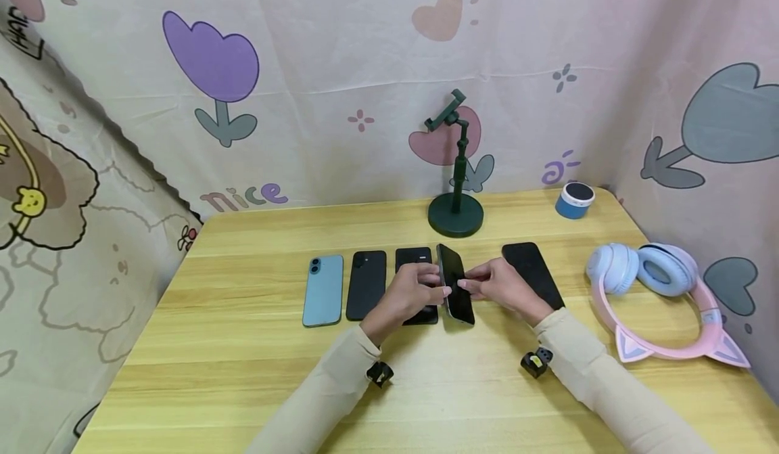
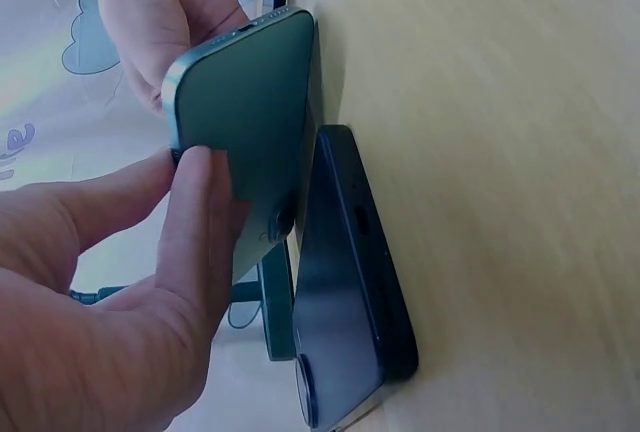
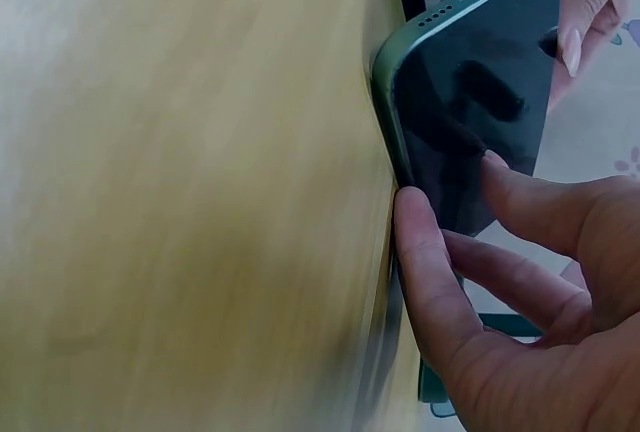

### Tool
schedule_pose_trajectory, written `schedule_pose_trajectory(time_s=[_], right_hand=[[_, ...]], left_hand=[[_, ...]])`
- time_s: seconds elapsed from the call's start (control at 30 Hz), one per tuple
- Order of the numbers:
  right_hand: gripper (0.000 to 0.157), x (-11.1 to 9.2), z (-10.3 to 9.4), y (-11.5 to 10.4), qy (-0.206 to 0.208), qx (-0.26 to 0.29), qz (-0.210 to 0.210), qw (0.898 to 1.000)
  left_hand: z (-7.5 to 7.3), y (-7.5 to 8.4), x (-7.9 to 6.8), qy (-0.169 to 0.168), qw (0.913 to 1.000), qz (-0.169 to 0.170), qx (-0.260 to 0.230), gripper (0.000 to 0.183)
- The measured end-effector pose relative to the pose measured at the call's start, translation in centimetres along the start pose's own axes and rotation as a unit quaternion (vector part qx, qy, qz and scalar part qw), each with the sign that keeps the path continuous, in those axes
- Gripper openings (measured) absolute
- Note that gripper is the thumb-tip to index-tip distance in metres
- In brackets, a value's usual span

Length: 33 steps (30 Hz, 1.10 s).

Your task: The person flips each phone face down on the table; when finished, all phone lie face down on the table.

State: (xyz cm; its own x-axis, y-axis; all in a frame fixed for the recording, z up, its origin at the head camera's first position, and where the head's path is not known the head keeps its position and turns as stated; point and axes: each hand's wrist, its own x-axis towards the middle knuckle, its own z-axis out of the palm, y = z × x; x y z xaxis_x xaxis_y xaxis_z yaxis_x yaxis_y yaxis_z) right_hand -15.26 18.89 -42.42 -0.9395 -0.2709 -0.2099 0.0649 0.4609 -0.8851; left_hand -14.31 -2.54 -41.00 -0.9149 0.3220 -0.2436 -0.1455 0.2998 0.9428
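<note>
A green smartphone with a dark screen stands tilted on its long side, between both hands. My left hand pinches its upper long edge, fingers on the green back in the left wrist view. My right hand pinches the lower side, its thumb on the screen in the right wrist view. Just left lies a dark phone, partly hidden by my left hand. To the right of the held phone another dark phone lies flat, near my right wrist.
Further left lie a black phone and a light blue phone. A dark green phone stand rises behind the held phone. A small blue speaker sits back right, and pink cat-ear headphones lie at the right.
</note>
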Motion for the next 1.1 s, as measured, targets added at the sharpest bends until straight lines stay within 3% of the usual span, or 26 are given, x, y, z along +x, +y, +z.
schedule_pose_trajectory(time_s=[0.3,0.87,1.1], right_hand=[[0.031,-0.2,0.0,-0.3,-0.023,0.082,-0.001,0.996],[0.037,-0.5,-0.2,0.2,-0.032,0.172,-0.01,0.985],[0.038,-0.8,-0.4,0.0,-0.031,0.182,-0.011,0.983]], left_hand=[[0.6,0.1,-0.2,-0.006,0.9995,0.03,-0.007,0.054],[1.6,0.3,-0.5,-0.027,0.9964,0.075,0.029,0.062],[1.7,0.3,-0.5,-0.042,0.9939,0.094,0.039,0.066]])
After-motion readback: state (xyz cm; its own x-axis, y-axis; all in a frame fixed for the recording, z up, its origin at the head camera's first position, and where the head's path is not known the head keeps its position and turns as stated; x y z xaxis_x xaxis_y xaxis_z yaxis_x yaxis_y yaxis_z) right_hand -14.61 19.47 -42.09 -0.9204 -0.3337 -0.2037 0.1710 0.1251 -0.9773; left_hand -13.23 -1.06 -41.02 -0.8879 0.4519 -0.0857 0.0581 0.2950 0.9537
